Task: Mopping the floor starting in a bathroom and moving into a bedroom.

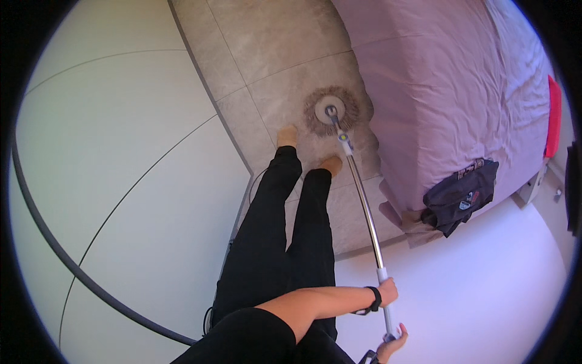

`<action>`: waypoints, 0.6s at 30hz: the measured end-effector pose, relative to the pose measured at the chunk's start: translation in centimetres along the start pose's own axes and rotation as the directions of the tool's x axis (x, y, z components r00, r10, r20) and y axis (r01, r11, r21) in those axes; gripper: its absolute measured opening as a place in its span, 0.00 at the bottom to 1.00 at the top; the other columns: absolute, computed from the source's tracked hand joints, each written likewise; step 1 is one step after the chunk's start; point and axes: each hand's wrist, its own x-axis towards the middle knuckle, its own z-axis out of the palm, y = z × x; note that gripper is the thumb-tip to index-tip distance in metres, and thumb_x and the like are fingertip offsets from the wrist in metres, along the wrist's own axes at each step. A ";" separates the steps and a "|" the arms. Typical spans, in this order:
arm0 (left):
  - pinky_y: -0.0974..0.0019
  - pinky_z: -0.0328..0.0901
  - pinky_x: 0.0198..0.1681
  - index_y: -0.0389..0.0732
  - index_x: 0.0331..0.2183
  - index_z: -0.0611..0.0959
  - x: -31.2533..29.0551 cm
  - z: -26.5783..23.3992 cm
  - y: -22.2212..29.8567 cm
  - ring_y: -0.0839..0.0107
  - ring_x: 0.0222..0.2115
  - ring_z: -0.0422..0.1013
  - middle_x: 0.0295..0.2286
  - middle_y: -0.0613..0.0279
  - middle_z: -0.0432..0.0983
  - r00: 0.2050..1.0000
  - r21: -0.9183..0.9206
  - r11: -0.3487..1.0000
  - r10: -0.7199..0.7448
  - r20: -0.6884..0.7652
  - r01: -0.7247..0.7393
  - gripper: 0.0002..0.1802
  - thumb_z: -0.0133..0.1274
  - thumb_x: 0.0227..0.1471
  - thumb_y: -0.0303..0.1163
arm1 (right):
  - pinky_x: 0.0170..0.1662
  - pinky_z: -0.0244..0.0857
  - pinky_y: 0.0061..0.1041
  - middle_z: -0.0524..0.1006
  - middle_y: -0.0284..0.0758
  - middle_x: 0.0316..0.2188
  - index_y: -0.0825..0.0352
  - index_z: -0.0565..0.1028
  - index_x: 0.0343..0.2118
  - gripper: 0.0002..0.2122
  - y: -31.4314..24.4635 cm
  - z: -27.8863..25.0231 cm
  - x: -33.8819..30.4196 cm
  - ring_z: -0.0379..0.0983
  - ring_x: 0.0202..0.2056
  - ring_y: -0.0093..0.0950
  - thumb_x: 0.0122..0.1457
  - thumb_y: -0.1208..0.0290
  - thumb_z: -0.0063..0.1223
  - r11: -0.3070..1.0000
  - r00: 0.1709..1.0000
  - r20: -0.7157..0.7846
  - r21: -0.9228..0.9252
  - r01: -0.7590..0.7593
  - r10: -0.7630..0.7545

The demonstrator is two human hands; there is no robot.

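Observation:
A mop with a long metal pole [365, 212] slants from my hands to the tiled floor. Its round head [354, 111] has a white disc in the middle and a brownish-grey fringe spread flat on the tiles, close to the bed's edge. My left hand [388, 292] reaches across my body and is closed around the white upper grip. Below it in the picture, my right hand [392, 344] holds the top end of the mop handle, its thumb raised alongside. Both wrists wear black bands.
A bed with a mauve sheet [448, 103] fills the right side, its cloth hanging down toward the floor. On its near corner lies a dark garment [462, 195]. A red item [553, 118] is at the far right. Pale cabinet panels [139, 151] border the floor on the left.

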 end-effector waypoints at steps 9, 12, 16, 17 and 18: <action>0.58 0.63 0.35 0.44 0.18 0.77 -12.0 -9.3 -27.9 0.57 0.29 0.68 0.22 0.55 0.72 0.799 0.115 0.963 -0.131 -0.588 0.242 0.03 0.49 0.39 0.28 | 0.21 0.53 0.14 0.70 0.27 0.17 0.67 0.73 0.31 0.13 -5.1 27.6 -2.5 0.62 0.18 0.15 0.59 0.61 0.44 0.972 0.428 0.902 -0.040 0.230 -0.064; 0.54 0.61 0.40 0.42 0.29 0.77 -15.2 -18.4 -33.1 0.53 0.42 0.65 0.36 0.50 0.70 0.694 0.188 0.877 -0.203 -0.690 0.443 0.08 0.50 0.41 0.30 | 0.22 0.54 0.15 0.68 0.24 0.18 0.67 0.73 0.33 0.11 -12.6 38.1 -2.4 0.62 0.20 0.13 0.55 0.62 0.52 0.894 0.211 0.963 0.059 0.444 -0.169; 0.49 0.55 0.52 0.43 0.47 0.70 -13.5 -24.4 -37.5 0.51 0.56 0.52 0.52 0.49 0.59 0.614 0.372 0.588 -0.285 -0.736 0.719 0.23 0.48 0.46 0.32 | 0.22 0.57 0.18 0.67 0.26 0.17 0.68 0.72 0.32 0.14 -21.1 45.4 -4.2 0.63 0.19 0.17 0.54 0.60 0.51 0.734 0.021 0.958 0.205 0.648 -0.286; 0.49 0.54 0.52 0.44 0.47 0.69 -13.0 -25.3 -37.8 0.53 0.56 0.52 0.52 0.50 0.60 0.632 0.441 0.492 -0.341 -0.696 0.751 0.20 0.44 0.50 0.34 | 0.21 0.57 0.19 0.68 0.27 0.17 0.68 0.72 0.32 0.14 -22.5 45.9 -4.7 0.64 0.19 0.18 0.54 0.59 0.52 0.716 0.037 0.960 0.180 0.674 -0.277; 0.49 0.55 0.51 0.44 0.47 0.69 -13.3 -26.0 -37.8 0.52 0.56 0.52 0.51 0.50 0.60 0.647 0.456 0.494 -0.339 -0.683 0.740 0.21 0.46 0.49 0.34 | 0.21 0.58 0.20 0.68 0.29 0.17 0.69 0.72 0.33 0.15 -23.0 45.6 -5.0 0.64 0.18 0.19 0.53 0.59 0.52 0.699 0.046 0.963 0.160 0.697 -0.266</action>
